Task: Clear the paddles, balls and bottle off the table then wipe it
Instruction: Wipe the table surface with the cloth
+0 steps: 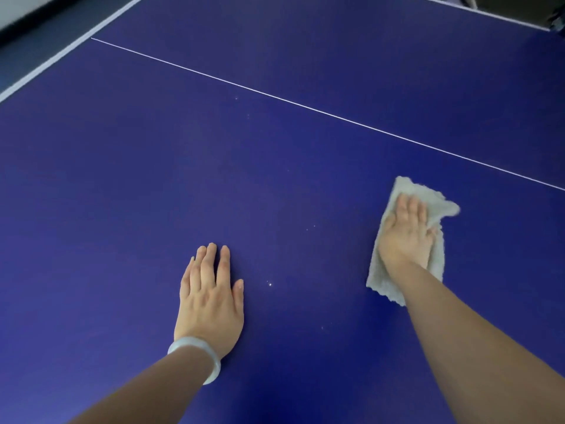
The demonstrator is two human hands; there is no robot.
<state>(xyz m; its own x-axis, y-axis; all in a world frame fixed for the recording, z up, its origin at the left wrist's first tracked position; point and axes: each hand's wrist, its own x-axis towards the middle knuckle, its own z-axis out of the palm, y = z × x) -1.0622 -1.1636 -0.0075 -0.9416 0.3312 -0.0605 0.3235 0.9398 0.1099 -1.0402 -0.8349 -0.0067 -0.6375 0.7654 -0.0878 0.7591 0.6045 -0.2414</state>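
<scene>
Right hand (405, 237), fingers flat, is pressing a soft, light cloth (379, 278), likely bunching unless pinned mid-fold; left hand (211, 298) is resting released on the blue counter (275, 179).

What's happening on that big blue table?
A person is wiping the table with a cloth. The right hand presses the cloth flat on the blue top, and the left hand rests flat on the bare top. A few small white specks lie between the hands.
</scene>
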